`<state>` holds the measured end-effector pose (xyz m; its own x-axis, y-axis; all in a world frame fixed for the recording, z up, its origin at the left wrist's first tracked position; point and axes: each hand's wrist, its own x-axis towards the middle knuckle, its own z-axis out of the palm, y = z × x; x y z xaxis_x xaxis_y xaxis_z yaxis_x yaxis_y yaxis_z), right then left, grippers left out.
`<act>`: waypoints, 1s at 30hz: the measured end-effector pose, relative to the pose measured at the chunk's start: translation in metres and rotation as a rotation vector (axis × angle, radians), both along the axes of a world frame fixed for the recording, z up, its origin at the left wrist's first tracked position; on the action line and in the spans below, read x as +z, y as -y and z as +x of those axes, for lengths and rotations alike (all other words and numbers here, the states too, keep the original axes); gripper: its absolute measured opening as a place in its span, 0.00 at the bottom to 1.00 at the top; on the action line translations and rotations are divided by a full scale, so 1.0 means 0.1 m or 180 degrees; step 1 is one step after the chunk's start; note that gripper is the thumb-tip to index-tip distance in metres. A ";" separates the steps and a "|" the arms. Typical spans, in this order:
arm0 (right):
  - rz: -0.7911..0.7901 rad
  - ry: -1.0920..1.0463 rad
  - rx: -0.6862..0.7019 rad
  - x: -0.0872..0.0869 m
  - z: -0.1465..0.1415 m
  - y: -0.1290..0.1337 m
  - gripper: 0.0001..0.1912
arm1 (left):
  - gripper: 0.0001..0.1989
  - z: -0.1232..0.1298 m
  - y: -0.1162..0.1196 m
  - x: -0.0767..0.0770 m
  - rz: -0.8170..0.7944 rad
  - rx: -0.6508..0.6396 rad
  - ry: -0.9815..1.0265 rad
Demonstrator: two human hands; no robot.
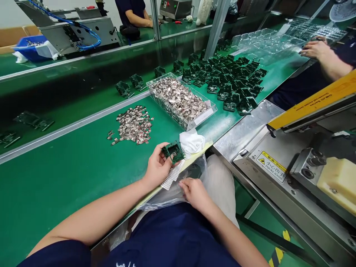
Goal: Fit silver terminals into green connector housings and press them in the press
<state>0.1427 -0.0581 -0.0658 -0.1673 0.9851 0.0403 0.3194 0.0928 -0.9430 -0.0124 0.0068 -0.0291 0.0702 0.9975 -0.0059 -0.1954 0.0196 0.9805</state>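
Observation:
My left hand [158, 165] is closed around a dark green plastic housing [173, 152] with a square opening; a small metallic piece shows inside it. Beneath that hand lies a sheet with rows of small silvery pieces [172, 175] at the table edge. My right hand [196, 191] is lower and to the right, over a clear plastic bag [164, 200] at my lap. Its thumb and forefinger are pinched together, and what they hold, if anything, is too small to make out. A crumpled white cloth [191, 142] rests just beyond the housing.
A loose pile of small metal parts [135, 124] lies on the green table [69, 185]. Beyond stands a clear box [194, 122] full of similar parts, then many dark green housings [228, 79]. A machine [267, 163] borders the right; a co-worker's hand [315, 48] is at far right.

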 end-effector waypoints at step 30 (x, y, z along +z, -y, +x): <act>-0.0306 -0.1595 -0.0969 0.67 -0.18 -0.40 0.19 | 0.20 -0.07 0.21 0.06 0.0691 -0.0318 -0.0456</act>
<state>0.1246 -0.0185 0.0011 0.1398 0.9889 -0.0504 -0.1680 -0.0265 -0.9854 -0.0196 -0.0141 -0.0235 0.1820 0.9647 0.1901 -0.0621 -0.1817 0.9814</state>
